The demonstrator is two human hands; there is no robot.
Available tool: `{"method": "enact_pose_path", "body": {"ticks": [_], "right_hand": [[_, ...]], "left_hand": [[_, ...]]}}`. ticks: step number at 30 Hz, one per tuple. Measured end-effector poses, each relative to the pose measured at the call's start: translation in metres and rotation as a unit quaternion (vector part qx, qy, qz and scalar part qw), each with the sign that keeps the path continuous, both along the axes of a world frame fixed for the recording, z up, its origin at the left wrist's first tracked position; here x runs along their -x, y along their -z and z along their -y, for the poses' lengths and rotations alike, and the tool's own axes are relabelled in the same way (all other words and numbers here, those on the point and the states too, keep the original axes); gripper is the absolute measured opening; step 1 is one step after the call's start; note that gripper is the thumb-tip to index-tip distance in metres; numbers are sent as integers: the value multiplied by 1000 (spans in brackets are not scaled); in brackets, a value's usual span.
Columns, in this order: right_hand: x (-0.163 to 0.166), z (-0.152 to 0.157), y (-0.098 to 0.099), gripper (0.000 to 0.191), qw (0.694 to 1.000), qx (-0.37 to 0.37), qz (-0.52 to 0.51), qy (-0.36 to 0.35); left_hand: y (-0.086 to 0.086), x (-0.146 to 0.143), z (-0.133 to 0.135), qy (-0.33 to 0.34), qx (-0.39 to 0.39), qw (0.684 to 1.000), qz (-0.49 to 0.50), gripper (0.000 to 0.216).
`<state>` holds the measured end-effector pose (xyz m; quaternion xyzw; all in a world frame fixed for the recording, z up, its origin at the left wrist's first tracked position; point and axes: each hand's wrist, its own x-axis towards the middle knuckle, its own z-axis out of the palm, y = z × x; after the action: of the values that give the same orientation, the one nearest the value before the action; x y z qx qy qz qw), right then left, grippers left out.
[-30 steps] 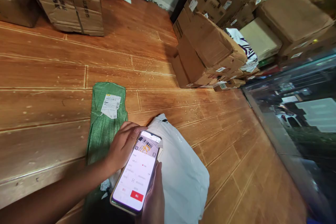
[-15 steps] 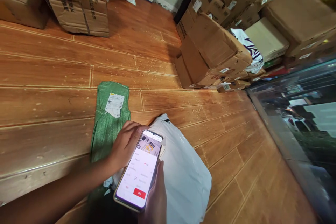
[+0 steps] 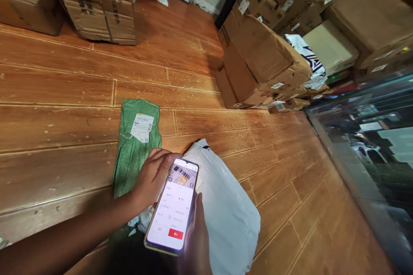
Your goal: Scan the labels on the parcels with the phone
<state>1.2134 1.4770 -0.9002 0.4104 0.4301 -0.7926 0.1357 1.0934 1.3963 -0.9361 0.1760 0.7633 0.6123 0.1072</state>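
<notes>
My right hand (image 3: pixel 195 240) holds a smartphone (image 3: pixel 172 208) whose lit screen shows a barcode picture and a red button. The phone hovers over a white plastic mailer bag (image 3: pixel 226 210) lying on the wooden floor. My left hand (image 3: pixel 151 178) rests on the bag's left edge beside the phone, fingers curled over it. Just left of that hand lies a green woven parcel (image 3: pixel 135 150) with a white shipping label (image 3: pixel 142 126).
Stacked cardboard boxes (image 3: pixel 261 51) with labels fill the right and far right. More boxes (image 3: pixel 97 0) stand at the top left. A glass panel (image 3: pixel 371 146) runs along the right side. Wooden floorboards (image 3: pixel 58 120) lie between them.
The phone has shifted slightly right and down over the white bag. The view has drifted a little; both hands stay where they were.
</notes>
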Motion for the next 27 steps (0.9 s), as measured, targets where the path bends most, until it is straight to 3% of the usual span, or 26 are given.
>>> {"method": "enact_pose_path", "body": {"ticks": [4,9,12,17,27], "right_hand": [[14,-34,-23,68,995,35,94,3],[31,-84,-51,68,980,60,100,-159],[38,-98,-62,74,969,65,106,-214],[45,-101,-65,77,953,55,136,-265],[48,-106,-61,79,943,40,143,-297]], "left_hand": [[-1,-12,18,-42,10,998,38,44],[-13,-34,29,-37,13,997,59,40],[-19,-41,27,-57,1,997,53,39],[-23,-43,26,-75,6,996,54,41],[-25,-45,28,-72,21,996,42,41]]}}
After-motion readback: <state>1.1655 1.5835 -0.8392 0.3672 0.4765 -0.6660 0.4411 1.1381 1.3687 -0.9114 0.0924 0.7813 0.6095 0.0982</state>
